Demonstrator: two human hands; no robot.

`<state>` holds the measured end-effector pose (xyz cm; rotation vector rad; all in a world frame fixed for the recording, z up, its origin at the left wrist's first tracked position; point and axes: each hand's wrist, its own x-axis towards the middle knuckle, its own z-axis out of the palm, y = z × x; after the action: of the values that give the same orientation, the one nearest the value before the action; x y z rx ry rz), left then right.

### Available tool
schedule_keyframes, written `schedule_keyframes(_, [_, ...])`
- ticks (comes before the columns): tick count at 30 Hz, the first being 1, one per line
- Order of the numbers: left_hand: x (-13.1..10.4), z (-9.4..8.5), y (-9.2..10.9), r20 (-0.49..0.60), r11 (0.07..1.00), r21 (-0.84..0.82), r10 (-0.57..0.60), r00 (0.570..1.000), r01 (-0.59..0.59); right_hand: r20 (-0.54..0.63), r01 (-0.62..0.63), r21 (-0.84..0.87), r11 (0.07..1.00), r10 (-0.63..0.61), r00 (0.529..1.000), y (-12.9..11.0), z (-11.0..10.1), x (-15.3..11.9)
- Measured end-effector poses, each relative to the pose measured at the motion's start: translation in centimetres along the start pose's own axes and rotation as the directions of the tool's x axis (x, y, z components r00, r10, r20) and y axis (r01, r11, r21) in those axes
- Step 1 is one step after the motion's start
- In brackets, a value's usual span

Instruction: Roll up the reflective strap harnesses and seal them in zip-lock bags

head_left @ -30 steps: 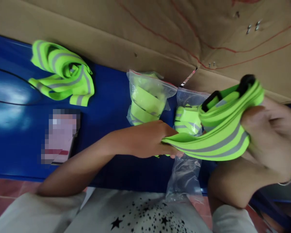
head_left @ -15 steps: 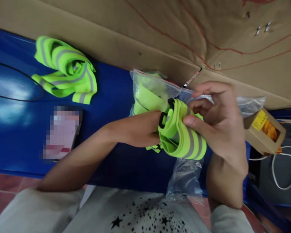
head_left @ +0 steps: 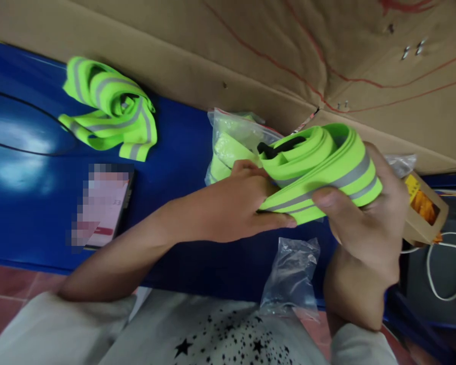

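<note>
A folded bundle of neon-yellow reflective strap with grey stripes and a black buckle is held between both hands above the blue table. My left hand grips its left end, the thumb along the lower edge and the other fingers partly hidden behind. From the right, my right hand wraps round the bundle, thumb pressed on the front. Just behind my left hand lies a clear zip bag with more yellow strap inside. Nearer my body, an empty clear bag hangs at the table's edge.
A loosely coiled yellow strap lies at the back left of the blue table. Below it is a phone, with a black cable farther left. Brown cardboard stands behind; a small box sits at the right.
The bundle has swung up and to the right and now looks longer and flatter. My right hand has closed round it, and my left hand has shifted right along its lower edge.
</note>
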<state>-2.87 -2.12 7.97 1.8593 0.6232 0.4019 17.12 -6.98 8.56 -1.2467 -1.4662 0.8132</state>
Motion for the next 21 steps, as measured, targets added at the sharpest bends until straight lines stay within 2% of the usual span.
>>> schedule_keyframes(2, [0.0,0.0,0.0,0.083,0.981,-0.194,0.006,0.997,0.011,-0.011,-0.086,0.099,0.991,0.088,0.996,0.0,0.0,0.0])
schedule_keyframes(5, [0.1,0.3,0.0,0.293,0.844,-0.526,0.058,0.954,0.110,0.003,-0.205,0.163,0.965,0.207,0.978,0.0,-0.4,0.5])
schedule_keyframes(7, [0.4,0.7,0.0,0.347,0.767,-0.625,0.105,0.932,0.146,-0.007,-0.210,0.186,0.960,0.216,0.976,0.0,-0.8,0.9])
schedule_keyframes(8, [0.5,0.9,-0.1,0.341,0.761,-0.634,0.114,0.933,0.139,-0.036,-0.195,0.194,0.962,0.205,0.978,0.0,-1.0,1.0])
schedule_keyframes(10, [0.7,1.0,-0.4,0.266,0.823,-0.561,0.078,0.961,0.089,-0.139,-0.122,0.180,0.976,0.148,0.979,-0.1,-1.4,1.1])
schedule_keyframes(12, [0.8,0.7,-0.9,0.135,0.932,-0.359,-0.004,0.991,0.053,-0.213,-0.080,0.126,0.989,0.106,0.971,-0.4,-2.0,1.1])
schedule_keyframes(13, [0.9,0.6,-1.1,0.081,0.969,-0.241,-0.031,0.996,0.050,-0.207,-0.098,0.112,0.989,0.120,0.971,-0.6,-2.2,1.0])
schedule_keyframes(14, [0.9,0.4,-1.3,0.045,0.989,-0.140,-0.039,0.998,0.045,-0.163,-0.139,0.117,0.983,0.157,0.974,-0.7,-2.4,1.0])
schedule_keyframes(16, [0.8,0.1,-1.6,0.039,1.000,-0.015,0.006,0.999,-0.005,-0.005,-0.257,0.162,0.953,0.262,0.965,-0.5,-2.6,1.1])
schedule_keyframes(19, [0.5,0.0,-1.9,0.028,0.990,0.062,0.127,0.991,-0.129,0.210,-0.368,0.241,0.898,0.321,0.923,0.3,-2.3,1.2])
schedule_keyframes(21, [0.4,0.1,-2.0,-0.003,0.980,0.081,0.182,0.983,-0.181,0.261,-0.390,0.257,0.884,0.325,0.909,0.6,-1.8,1.1])
